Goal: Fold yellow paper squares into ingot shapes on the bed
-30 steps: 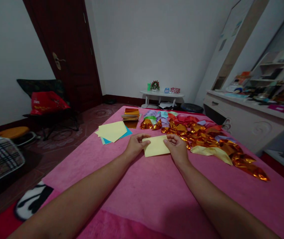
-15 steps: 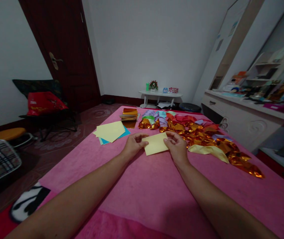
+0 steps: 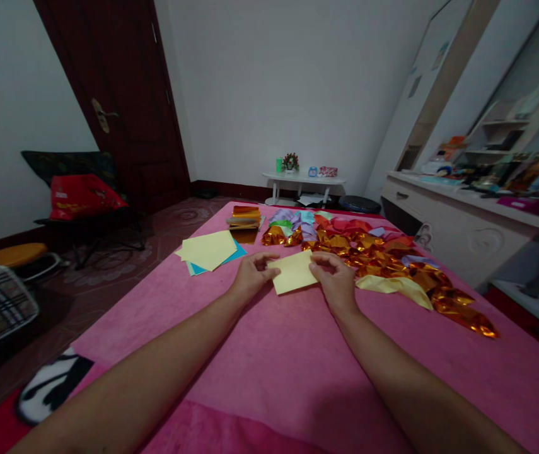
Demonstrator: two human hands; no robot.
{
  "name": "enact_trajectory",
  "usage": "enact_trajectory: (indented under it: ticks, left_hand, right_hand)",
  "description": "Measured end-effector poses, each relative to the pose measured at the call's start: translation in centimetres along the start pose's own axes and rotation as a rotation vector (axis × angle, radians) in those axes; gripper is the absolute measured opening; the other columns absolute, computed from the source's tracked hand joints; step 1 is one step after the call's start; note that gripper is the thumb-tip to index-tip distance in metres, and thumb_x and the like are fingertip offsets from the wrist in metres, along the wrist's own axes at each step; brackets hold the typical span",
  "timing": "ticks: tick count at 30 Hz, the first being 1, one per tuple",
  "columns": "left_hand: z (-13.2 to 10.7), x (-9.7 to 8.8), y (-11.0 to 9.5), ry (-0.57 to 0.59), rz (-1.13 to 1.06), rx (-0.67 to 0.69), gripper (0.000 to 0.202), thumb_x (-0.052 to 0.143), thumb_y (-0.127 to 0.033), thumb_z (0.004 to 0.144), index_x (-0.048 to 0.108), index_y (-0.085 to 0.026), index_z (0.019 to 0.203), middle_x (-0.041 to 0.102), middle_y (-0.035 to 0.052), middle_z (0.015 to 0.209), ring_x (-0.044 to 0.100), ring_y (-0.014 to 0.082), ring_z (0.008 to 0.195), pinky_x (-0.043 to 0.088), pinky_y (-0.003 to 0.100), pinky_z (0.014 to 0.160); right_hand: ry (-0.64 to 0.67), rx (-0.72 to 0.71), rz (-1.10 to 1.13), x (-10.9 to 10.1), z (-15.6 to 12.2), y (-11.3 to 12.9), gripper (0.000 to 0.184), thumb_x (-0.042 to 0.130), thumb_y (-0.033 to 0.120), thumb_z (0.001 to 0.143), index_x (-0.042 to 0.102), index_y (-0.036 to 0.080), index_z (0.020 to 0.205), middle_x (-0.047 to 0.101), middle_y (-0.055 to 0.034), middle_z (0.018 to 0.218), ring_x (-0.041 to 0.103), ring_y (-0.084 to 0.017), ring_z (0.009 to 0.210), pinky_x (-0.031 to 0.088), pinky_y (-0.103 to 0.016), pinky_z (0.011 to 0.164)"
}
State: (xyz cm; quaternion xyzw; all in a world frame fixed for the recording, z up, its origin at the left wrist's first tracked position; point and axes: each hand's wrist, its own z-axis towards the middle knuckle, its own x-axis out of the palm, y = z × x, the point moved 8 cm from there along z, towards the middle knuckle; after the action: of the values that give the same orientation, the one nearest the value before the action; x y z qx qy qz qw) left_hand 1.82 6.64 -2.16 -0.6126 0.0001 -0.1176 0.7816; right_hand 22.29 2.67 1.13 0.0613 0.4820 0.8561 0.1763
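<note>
A pale yellow sheet of paper [image 3: 294,273] is held up between my two hands just over the pink cloth [image 3: 269,353]. My left hand [image 3: 253,275] pinches its left edge, thumb in front and fingers behind. On the opposite edge, my right hand [image 3: 334,277] grips it the same way. Left of my hands lies a stack of yellow sheets [image 3: 210,249] with blue paper [image 3: 239,250] poking out underneath. To the right is a heap of folded shiny gold paper pieces [image 3: 368,255], and a folded yellow piece [image 3: 396,285] rests at its near side.
Gold foil sheets [image 3: 244,219] lie stacked at the far edge of the pink cloth. A low white table [image 3: 303,178] stands by the wall. A dresser [image 3: 463,221] with bottles is on the right, and a chair holding a red bag [image 3: 84,197] is on the left.
Almost nothing differs. Both hands keep their hold on the yellow sheet, and the whole view has shifted very slightly.
</note>
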Motion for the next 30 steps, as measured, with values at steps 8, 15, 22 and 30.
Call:
enact_trajectory:
  ticks: [8, 15, 22, 30]
  left_hand:
    - [0.0, 0.0, 0.0, -0.003, 0.017, 0.009, 0.039, 0.078, -0.019, 0.056, 0.068, -0.011, 0.093, 0.067, 0.0040, 0.079, 0.060, 0.0134, 0.066, 0.047, 0.024, 0.062]
    - [0.0, -0.1, -0.1, -0.001, 0.035, 0.025, 0.038, 0.077, -0.019, 0.057, 0.068, -0.012, 0.094, 0.066, 0.0031, 0.076, 0.058, 0.0116, 0.063, 0.045, 0.022, 0.058]
    - [-0.1, 0.1, -0.4, 0.007, 0.052, 0.032, 0.037, 0.077, -0.018, 0.058, 0.069, -0.012, 0.093, 0.066, 0.0037, 0.078, 0.059, 0.0127, 0.065, 0.046, 0.023, 0.058]
    - [-0.1, 0.2, -0.4, 0.012, 0.069, 0.034, 0.037, 0.077, -0.017, 0.057, 0.069, -0.012, 0.092, 0.065, 0.0027, 0.076, 0.058, 0.0120, 0.064, 0.045, 0.022, 0.058]
  right_hand:
    - [0.003, 0.069, -0.003, 0.1, 0.0, -0.5, 0.025, 0.068, 0.027, 0.069, 0.068, 0.018, 0.092, 0.067, -0.0065, 0.093, 0.061, -0.020, 0.083, 0.049, -0.035, 0.076]
    - [0.020, 0.141, 0.069, 0.3, -0.2, -1.0, 0.028, 0.069, 0.029, 0.068, 0.066, 0.018, 0.094, 0.067, -0.0042, 0.082, 0.061, -0.018, 0.073, 0.049, -0.030, 0.066]
    - [0.028, 0.185, 0.121, 0.4, -0.3, -1.2, 0.031, 0.069, 0.027, 0.067, 0.064, 0.019, 0.097, 0.064, -0.0007, 0.070, 0.059, -0.016, 0.061, 0.047, -0.027, 0.057]
    - [-0.003, 0.007, -0.009, 0.1, 0.0, 0.5, 0.020, 0.066, 0.025, 0.068, 0.067, 0.018, 0.087, 0.064, -0.0047, 0.087, 0.059, -0.016, 0.073, 0.049, -0.030, 0.067]
